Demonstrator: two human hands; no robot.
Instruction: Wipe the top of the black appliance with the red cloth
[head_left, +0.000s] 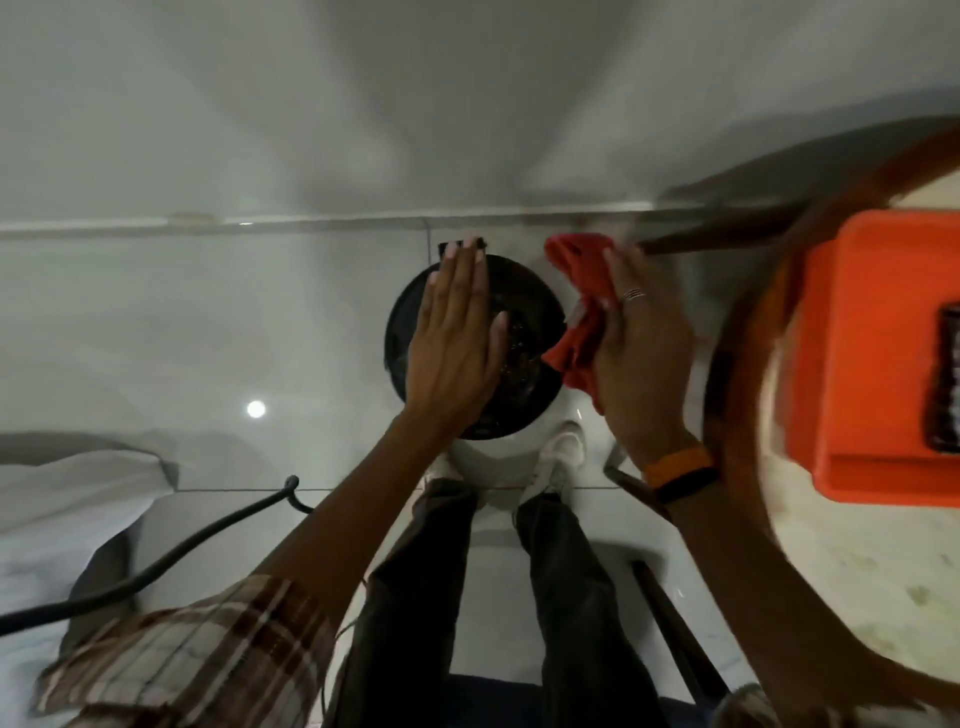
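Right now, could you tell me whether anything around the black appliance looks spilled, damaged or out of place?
Nothing looks spilled or damaged. The left hand lies flat over the black appliance, while the right hand holds the red cloth bunched beside its right edge. The picture is blurry, so fine marks cannot be ruled out.

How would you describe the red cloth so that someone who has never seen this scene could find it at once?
Start at the round black appliance top standing on the pale tiled floor. Just off its right edge, the right hand clutches the red cloth, bunched and crumpled. Unlike the stiff orange tray on the round table further right, it is soft, folded and held.
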